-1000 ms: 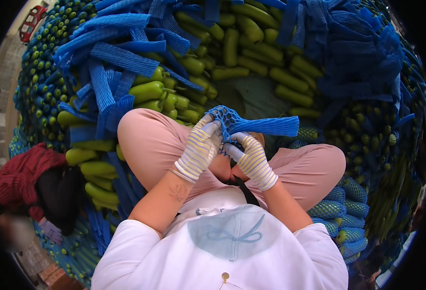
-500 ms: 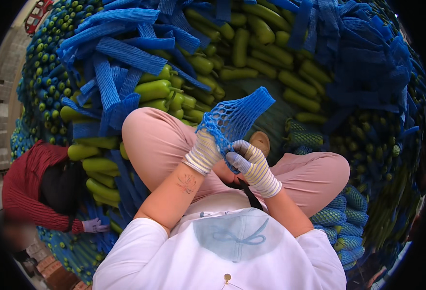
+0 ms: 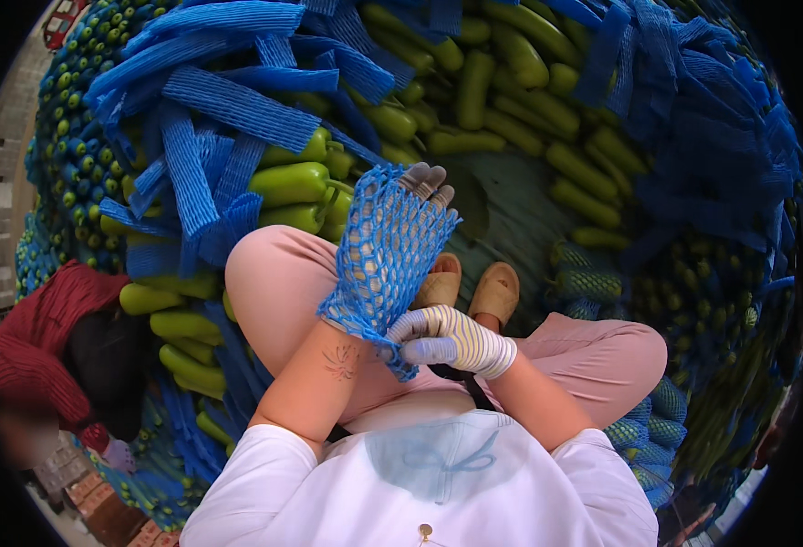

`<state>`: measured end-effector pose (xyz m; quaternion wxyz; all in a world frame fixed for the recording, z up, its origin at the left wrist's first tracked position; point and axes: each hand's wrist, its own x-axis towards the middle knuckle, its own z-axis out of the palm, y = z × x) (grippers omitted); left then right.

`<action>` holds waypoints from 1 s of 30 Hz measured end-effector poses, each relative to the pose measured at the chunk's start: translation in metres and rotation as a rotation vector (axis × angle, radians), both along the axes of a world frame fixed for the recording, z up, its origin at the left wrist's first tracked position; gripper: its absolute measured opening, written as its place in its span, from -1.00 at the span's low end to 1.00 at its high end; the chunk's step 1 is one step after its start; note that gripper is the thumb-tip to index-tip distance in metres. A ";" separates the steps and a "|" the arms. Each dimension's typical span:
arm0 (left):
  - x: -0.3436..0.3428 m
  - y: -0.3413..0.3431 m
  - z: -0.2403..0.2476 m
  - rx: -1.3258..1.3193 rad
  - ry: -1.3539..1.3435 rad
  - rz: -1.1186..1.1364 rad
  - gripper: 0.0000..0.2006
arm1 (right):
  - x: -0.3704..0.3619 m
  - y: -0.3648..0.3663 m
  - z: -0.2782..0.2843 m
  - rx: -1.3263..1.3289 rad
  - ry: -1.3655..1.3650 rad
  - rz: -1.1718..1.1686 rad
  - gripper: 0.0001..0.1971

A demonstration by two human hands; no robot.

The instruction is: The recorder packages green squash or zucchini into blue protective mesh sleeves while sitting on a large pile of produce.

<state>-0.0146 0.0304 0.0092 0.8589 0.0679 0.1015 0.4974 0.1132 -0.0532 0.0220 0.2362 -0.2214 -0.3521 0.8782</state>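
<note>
My left hand (image 3: 429, 182), in a striped glove with grey fingertips, is pushed through a blue foam net sleeve (image 3: 376, 260). The stretched mesh wraps the palm and wrist, and the fingers stick out of its far end, extended and slightly apart. At the wrist, my right hand (image 3: 451, 339), gloved alike, pinches the sleeve's near edge between thumb and fingers. Just beyond my left hand lie long light-green gourds (image 3: 294, 184) with short stems. A heap of flat, unopened blue net sleeves (image 3: 237, 105) rests on and among them.
More loose sleeves (image 3: 693, 155) are piled at the far right. Netted gourds (image 3: 661, 428) are stacked beside my right knee, with many more around the rim. My sandals (image 3: 494, 294) rest on dark green sheeting (image 3: 511, 196). At the left, a person in a red top (image 3: 50, 337) bends over.
My left hand has gone through the sleeve, which is now stretched down to the wrist. My right hand has drawn its edge toward me. The other person's hand has shifted left.
</note>
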 end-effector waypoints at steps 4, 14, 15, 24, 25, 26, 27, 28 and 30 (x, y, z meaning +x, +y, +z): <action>-0.015 0.004 0.016 -0.240 -0.022 0.094 -0.50 | 0.018 0.087 -0.111 -0.297 -0.076 -0.653 -0.75; -0.013 -0.017 -0.026 -0.189 0.351 -0.056 -0.47 | -0.049 0.212 -0.185 0.735 -1.559 0.053 -0.26; -0.007 -0.016 -0.029 -0.180 0.387 -0.072 -0.47 | -0.051 0.208 -0.183 0.796 -1.545 0.053 -0.32; -0.004 -0.014 -0.026 -0.063 0.700 -0.215 -0.43 | 0.058 0.157 -0.130 -0.076 -0.913 0.041 -0.35; -0.004 -0.015 -0.023 -0.045 0.724 -0.240 -0.43 | 0.087 0.139 -0.120 -0.054 -0.856 0.000 -0.35; -0.005 -0.018 -0.021 -0.028 0.749 -0.262 -0.42 | 0.111 0.123 -0.109 -0.031 -0.798 -0.038 -0.35; -0.004 -0.013 -0.020 -0.013 0.777 -0.286 -0.42 | 0.127 0.106 -0.091 -0.036 -0.805 -0.044 -0.35; -0.006 -0.018 -0.018 0.006 0.805 -0.312 -0.42 | 0.141 0.092 -0.068 -0.019 -0.749 -0.059 -0.36; -0.004 -0.005 -0.016 0.049 0.868 -0.360 -0.41 | 0.156 0.077 -0.033 0.002 -0.693 -0.086 -0.36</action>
